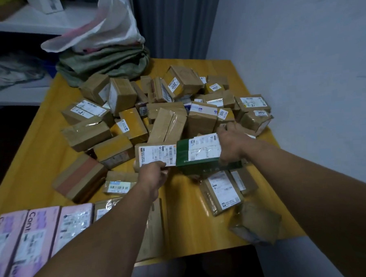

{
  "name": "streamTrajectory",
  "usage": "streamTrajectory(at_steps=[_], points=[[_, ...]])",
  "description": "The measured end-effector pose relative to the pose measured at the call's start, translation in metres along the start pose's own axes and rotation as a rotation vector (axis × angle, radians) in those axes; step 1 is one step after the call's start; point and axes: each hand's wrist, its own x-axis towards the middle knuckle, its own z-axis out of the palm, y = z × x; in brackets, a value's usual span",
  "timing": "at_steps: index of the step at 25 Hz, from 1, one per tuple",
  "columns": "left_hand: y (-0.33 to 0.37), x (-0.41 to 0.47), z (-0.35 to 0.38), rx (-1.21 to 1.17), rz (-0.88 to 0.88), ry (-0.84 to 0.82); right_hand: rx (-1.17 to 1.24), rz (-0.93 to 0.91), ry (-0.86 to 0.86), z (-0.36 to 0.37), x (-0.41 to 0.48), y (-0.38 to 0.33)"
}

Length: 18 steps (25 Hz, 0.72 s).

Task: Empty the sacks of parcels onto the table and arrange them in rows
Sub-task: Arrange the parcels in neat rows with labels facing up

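Sorting is under way at a yellow counter (40,150). The emptying stage is judged largely done, since a loose heap of parcels (176,109) is spread just beyond both grips. The crumpled sacks (104,64) are seen slumped well beyond the heap, at the counter's far edge.

A green box (197,158) is grasped at its right end by the right grip (231,144). A labelled parcel (155,155), lying against the green box's left end, is pinched at its near edge by the left grip (153,178). The two parcels are thus held between the grips, at the near rim of the heap.

A row of pink boxes (34,230) is laid side by side to the near left of the left grip, and it is taken as the first row begun.

The next move is judged to call for both parcels to be drawn out of the heap. They would then be set down squarely in line, without neighbouring parcels being dragged along.

Much is withheld from view. The left grip's fingertips are hidden behind the hand, and the label print is too blurred to be read. The pink row is cut off at the frame's left edge. A brown parcel is largely covered by the left forearm. Whether anything is left inside the sacks cannot be told.
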Motion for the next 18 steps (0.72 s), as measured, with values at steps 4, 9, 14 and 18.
streamTrajectory(at_steps=[4,9,14,18], points=[[-0.006,-0.008,-0.027,0.147,0.004,0.029,-0.02,-0.109,-0.088,0.022,-0.007,-0.024],[-0.015,-0.01,-0.051,0.195,-0.08,-0.047,-0.092,-0.246,-0.166,0.037,-0.007,-0.049],[-0.029,-0.003,-0.065,0.142,-0.102,-0.021,-0.289,-0.37,-0.227,0.069,-0.021,-0.072],[-0.05,0.011,-0.083,0.212,-0.107,0.064,-0.463,-0.548,-0.187,0.109,-0.019,-0.101]])
